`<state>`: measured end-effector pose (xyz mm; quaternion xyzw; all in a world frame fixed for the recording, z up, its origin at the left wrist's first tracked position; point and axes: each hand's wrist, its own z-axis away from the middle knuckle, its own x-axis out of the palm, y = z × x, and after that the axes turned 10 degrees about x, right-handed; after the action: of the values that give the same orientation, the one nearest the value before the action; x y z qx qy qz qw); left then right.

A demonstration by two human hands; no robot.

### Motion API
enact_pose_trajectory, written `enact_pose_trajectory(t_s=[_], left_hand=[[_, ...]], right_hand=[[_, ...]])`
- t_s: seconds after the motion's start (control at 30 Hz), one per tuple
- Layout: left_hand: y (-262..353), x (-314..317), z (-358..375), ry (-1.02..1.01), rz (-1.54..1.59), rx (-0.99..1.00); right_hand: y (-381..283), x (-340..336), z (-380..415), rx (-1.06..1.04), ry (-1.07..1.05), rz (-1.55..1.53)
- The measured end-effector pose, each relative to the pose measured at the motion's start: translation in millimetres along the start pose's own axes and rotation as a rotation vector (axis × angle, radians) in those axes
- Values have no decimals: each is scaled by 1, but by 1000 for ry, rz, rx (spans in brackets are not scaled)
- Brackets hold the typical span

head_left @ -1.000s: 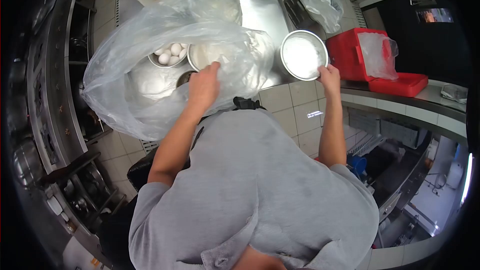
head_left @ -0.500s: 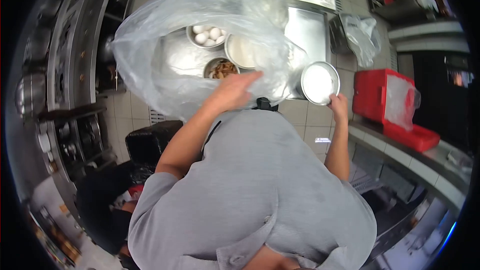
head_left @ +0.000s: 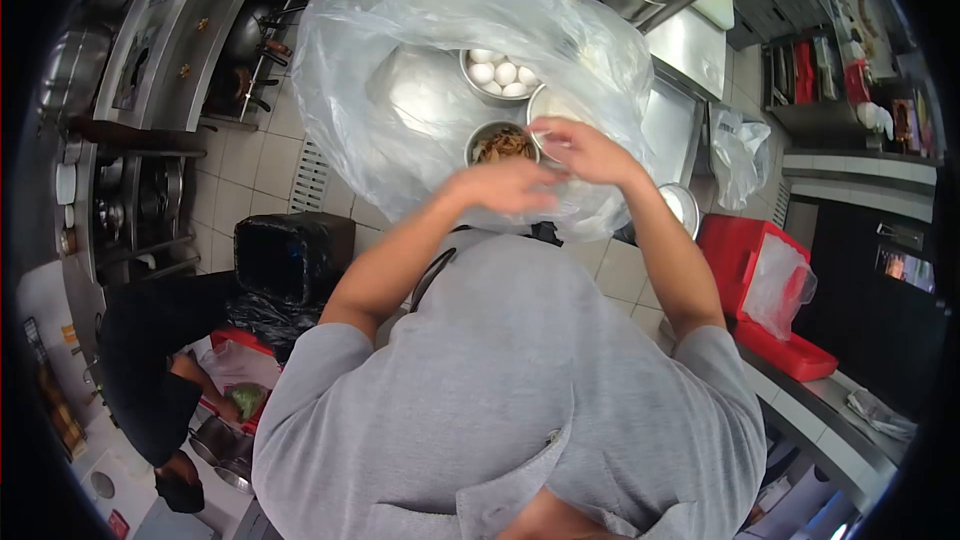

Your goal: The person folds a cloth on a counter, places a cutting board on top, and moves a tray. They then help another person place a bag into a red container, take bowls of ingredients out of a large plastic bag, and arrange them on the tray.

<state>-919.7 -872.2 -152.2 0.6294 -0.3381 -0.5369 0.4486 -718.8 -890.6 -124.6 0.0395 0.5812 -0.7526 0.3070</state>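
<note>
My left hand (head_left: 505, 186) is over the near edge of a clear plastic bag (head_left: 340, 50), fingers stretched out and slightly blurred. My right hand (head_left: 583, 152) hovers beside it, fingers apart, over a pot (head_left: 550, 105) of pale contents that it partly hides. Around my hands, inside the bag's opening, are a bowl of brown sliced pieces (head_left: 503, 145) and a bowl of white eggs (head_left: 500, 73). A metal pot with white contents (head_left: 682, 208) stands at the right, partly behind my right forearm. Neither hand visibly holds anything.
A bin lined with black plastic (head_left: 290, 258) stands on the floor at left. Beyond it a person in dark clothes (head_left: 150, 360) bends over a red crate (head_left: 240, 340). At right are an open red box (head_left: 745, 260) and a hanging plastic bag (head_left: 738, 155). A stove (head_left: 180, 30) lines the left.
My right hand has let go of the metal pot with white contents and moved left over the bag. My left hand has shifted slightly relative to the bowls. The view has turned.
</note>
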Motion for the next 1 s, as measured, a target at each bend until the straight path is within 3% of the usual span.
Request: enact_pose_trajectory(t_s=[0.03, 0.07, 0.1, 0.17, 0.2, 0.27, 0.33, 0.43, 0.47, 0.53, 0.57, 0.7, 0.77, 0.83, 1.0], left_hand=[[-12, -23, 10, 107, 13, -5], [-25, -47, 19, 217, 25, -8], [-42, -69, 24, 366, -165, -128], [-81, -135, 19, 239, -505, -408], [-26, -165, 14, 208, -562, -586], [-87, -206, 6, 609, -878, -183], [-56, -242, -11, 701, -766, -177], [-32, -267, -26, 599, -669, -297], [-58, -270, -30, 693, -879, 6], [-21, -262, -31, 456, -731, -293], [-20, -258, -29, 470, -638, -277], [-18, -250, -8, 542, -502, -148], [-10, -250, -2, 557, -397, -250], [-24, -266, 0, 545, -283, -249], [-19, -282, -1, 551, -110, -260]], right_hand=[[17, 0, -17, -114, 126, 181], [28, -9, -28, -99, 238, 306], [39, -25, -36, -85, 353, 431], [63, -62, -56, 155, 273, 537], [61, -66, -59, 158, 269, 536], [46, -81, -66, 298, 556, 799], [26, -67, -75, 226, 558, 708], [8, -3, -95, -82, 401, 676], [-14, 20, -96, -59, 356, 790], [-1, 58, -120, 21, 257, 1118], [12, 72, -133, 60, 268, 1130], [7, 69, -136, 41, 341, 1140], [0, 54, -121, 20, 415, 1149], [-15, 46, -107, -208, 489, 1043], [-76, 31, -20, -342, 388, 946]])
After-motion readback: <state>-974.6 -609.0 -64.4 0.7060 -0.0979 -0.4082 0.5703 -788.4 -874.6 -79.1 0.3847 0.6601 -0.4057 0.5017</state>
